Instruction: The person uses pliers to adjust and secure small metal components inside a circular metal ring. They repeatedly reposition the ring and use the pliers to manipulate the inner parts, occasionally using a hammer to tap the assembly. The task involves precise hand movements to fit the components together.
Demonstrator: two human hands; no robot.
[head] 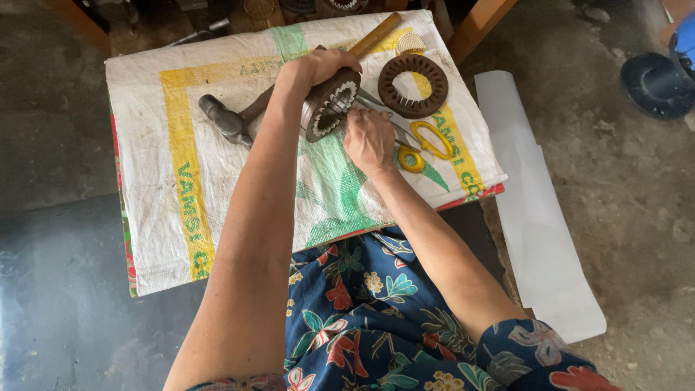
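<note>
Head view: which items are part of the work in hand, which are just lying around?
In hand:
- slotted metal ring, held on edge by the left hand
- right hand working at the ring's slots; what it pinches is too small to tell

Lying about:
- second brown slotted ring
- yellow-handled scissors
- hammer
- white sheet on the floor

Yellow-handled scissors point(423, 145), hammer point(224, 119), white sheet point(539, 217) on the floor.

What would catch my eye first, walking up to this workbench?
Probably the slotted metal ring at the centre, gripped upright by the left hand while the right hand works at its edge. Beside it lie a rusty brown ring and yellow-handled scissors on the white, yellow and green sack.
</note>
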